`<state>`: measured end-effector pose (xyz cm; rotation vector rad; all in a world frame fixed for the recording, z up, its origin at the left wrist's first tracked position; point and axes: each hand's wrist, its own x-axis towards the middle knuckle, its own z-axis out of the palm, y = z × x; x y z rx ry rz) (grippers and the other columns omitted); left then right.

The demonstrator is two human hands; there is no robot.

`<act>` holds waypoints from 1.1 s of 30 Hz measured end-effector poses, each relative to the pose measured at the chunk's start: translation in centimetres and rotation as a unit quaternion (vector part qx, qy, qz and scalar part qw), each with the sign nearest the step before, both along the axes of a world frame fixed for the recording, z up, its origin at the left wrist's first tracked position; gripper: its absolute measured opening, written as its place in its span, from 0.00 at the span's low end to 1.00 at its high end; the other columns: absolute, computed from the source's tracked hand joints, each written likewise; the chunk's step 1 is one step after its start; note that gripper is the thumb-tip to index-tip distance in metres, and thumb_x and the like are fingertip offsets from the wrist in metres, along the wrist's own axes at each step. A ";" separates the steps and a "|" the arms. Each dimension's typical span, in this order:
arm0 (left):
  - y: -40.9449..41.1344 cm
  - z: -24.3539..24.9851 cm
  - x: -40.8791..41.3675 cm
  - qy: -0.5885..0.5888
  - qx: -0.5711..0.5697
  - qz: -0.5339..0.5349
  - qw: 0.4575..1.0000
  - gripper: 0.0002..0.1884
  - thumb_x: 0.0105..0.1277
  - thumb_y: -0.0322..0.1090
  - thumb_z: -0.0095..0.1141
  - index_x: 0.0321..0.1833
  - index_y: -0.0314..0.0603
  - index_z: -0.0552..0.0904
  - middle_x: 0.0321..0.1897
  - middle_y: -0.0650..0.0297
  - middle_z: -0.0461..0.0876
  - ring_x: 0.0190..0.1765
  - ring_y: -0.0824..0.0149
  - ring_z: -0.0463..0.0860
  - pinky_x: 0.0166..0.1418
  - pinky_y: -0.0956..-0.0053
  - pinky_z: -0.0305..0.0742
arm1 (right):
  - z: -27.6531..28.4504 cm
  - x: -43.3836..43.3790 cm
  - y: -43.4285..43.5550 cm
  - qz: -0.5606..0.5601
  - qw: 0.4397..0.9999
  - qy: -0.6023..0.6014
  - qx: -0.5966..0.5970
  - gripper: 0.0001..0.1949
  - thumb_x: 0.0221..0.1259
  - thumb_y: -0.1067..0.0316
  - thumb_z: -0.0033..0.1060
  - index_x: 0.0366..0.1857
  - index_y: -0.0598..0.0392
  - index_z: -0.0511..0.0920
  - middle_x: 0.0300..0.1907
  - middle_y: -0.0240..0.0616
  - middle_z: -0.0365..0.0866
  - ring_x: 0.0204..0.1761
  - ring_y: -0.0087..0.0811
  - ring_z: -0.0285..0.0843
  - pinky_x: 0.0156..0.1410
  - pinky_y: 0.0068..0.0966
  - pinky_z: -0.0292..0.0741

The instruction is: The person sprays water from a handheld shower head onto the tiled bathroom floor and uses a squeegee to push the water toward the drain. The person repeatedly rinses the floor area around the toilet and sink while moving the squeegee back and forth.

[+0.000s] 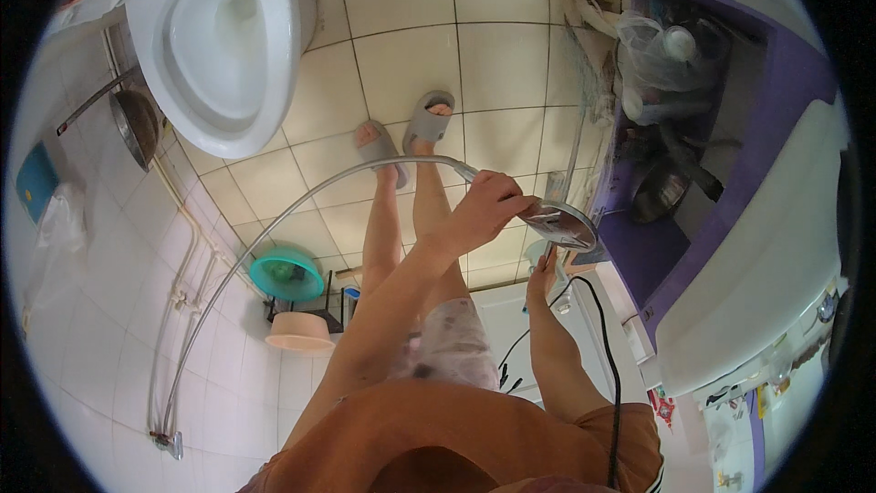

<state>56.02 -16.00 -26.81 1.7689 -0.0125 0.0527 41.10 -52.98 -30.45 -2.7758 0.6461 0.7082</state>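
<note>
My left hand (484,211) reaches across my body and grips the handle of a round chrome shower head (561,224). From the handle a silver shower hose (294,202) arcs left to a wall fitting. Below and slightly right of the shower head, my right hand (542,279) is closed around a thin metal pole (573,154). The pole seems to run up behind the shower head towards grey mop-like strands (594,85) on the floor; the part between is hidden. My fingertips on the right are partly hidden by the shower head's edge.
A white toilet (215,61) stands upper left. A metal pan (137,127) hangs by the left wall. Green (286,274) and peach (299,331) basins sit lower left. At right, a purple cabinet (746,185) with bags and pans stands under a white washbasin (753,267). A black cable (611,356) hangs near my right arm.
</note>
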 end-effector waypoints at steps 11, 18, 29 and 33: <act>1.9 0.4 -0.7 0.041 0.071 0.029 0.996 0.14 0.53 0.32 0.65 0.45 0.47 0.83 0.35 0.67 0.79 0.42 0.63 0.80 0.49 0.64 0.70 | -11.9 0.8 1.2 -0.185 0.973 0.008 0.140 0.09 0.76 0.61 0.45 0.43 0.55 0.70 0.18 0.29 0.61 0.15 0.21 0.54 0.18 0.27 0.53; 2.1 -1.9 -2.8 0.070 0.023 0.075 0.994 0.14 0.53 0.27 0.64 0.44 0.45 0.83 0.35 0.64 0.79 0.41 0.59 0.78 0.48 0.63 0.71 | 0.0 1.7 11.4 -0.360 0.897 0.081 0.244 0.23 0.78 0.58 0.41 0.74 0.38 0.57 0.16 0.25 0.57 0.11 0.18 0.51 0.14 0.22 0.52; 3.1 -3.3 -5.8 0.109 0.028 0.111 0.987 0.12 0.55 0.28 0.63 0.44 0.46 0.84 0.36 0.64 0.80 0.41 0.58 0.78 0.46 0.64 0.73 | -9.1 12.7 15.0 -0.565 0.601 -0.086 0.558 0.09 0.74 0.58 0.41 0.38 0.48 0.71 0.24 0.32 0.69 0.24 0.31 0.68 0.28 0.33 0.68; 4.0 -3.2 -6.9 0.126 0.021 0.127 0.984 0.11 0.54 0.27 0.62 0.42 0.44 0.84 0.36 0.62 0.80 0.40 0.56 0.78 0.45 0.63 0.73 | -6.2 19.8 19.8 -0.422 0.692 0.019 0.586 0.07 0.72 0.62 0.46 0.34 0.49 0.68 0.24 0.34 0.70 0.21 0.32 0.66 0.27 0.31 0.67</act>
